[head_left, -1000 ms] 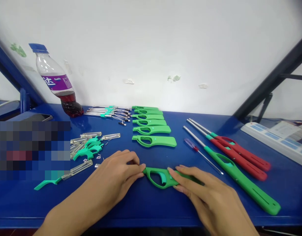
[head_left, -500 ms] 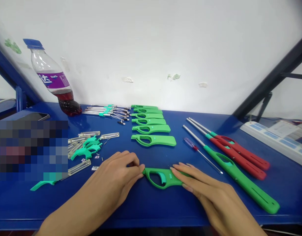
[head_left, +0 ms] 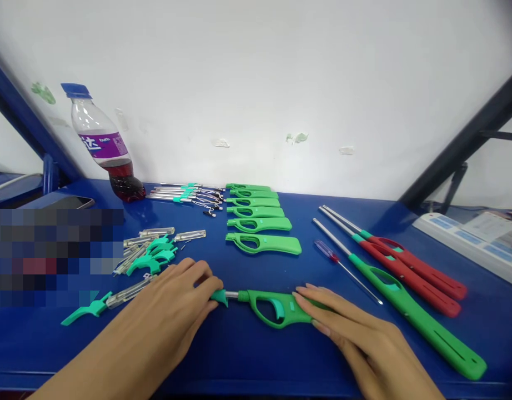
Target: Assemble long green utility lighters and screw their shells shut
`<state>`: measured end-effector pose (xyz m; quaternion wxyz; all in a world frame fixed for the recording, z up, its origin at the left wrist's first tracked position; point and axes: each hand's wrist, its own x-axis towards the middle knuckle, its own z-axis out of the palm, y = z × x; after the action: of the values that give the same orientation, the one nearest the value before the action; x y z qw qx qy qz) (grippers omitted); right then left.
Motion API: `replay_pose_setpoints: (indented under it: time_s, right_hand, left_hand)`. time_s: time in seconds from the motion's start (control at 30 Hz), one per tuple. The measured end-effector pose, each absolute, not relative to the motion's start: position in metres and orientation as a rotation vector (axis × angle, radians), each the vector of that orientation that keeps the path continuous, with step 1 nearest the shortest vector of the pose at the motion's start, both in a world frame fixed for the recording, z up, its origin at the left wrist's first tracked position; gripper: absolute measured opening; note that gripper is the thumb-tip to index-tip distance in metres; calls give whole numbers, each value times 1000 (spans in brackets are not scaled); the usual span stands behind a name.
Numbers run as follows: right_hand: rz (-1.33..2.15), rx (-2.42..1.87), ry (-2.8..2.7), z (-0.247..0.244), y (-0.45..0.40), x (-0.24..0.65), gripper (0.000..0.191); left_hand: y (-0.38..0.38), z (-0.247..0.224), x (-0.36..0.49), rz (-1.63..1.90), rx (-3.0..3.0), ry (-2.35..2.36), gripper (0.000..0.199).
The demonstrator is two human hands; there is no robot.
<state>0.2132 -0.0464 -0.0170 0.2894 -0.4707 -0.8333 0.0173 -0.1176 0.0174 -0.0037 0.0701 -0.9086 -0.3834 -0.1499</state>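
A green utility lighter (head_left: 297, 311) lies sideways on the table in front of me, its teal trigger (head_left: 277, 308) inside the loop. My right hand (head_left: 360, 328) is closed round the rear of its handle and hides that end. At the other end, my left hand (head_left: 179, 297) pinches a teal collar (head_left: 220, 296). A short length of metal tube (head_left: 231, 295) shows between the collar and the handle; anything of the tube further left is hidden by the hand.
Several green handle shells (head_left: 266, 244) lie stacked in a row behind. Tubes with wires (head_left: 176, 193), clear tanks (head_left: 191, 235) and teal triggers (head_left: 154, 255) are at left, near a bottle (head_left: 106, 147). A screwdriver (head_left: 343, 266), red lighters (head_left: 410, 272) and another green lighter (head_left: 422, 311) lie right.
My left hand has moved left, away from the handle's front end. The teal collar and bare metal tube now show there. My right hand keeps its hold.
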Motion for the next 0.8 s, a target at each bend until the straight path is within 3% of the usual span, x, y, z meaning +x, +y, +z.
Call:
replay_pose_setpoints:
  time_s: [0.1,0.23,0.3,0.6,0.8]
  right_hand:
    - [74,-1274,-2194,-19,-46,212,46]
    - [48,-1325,-2126,-24,-46,214,33]
    - [8,-1358,-2091,-26,-47,213,31]
    - [-138,-1334,-2189,-29,-51,209,46]
    - [-192,-1287,-2224,-32,-53,212,52]
  left_hand:
    - [23,-11,-113,-397,-2847,-1100,26]
    - [21,-20,-105,-506,-2851,-1011,43]
    - [17,-17,-98,-550,-2818,-1008,40]
    - [13,1,-73,-721,-2796,-893,29]
    - [17,3,-70,-882,-2816,-783,48]
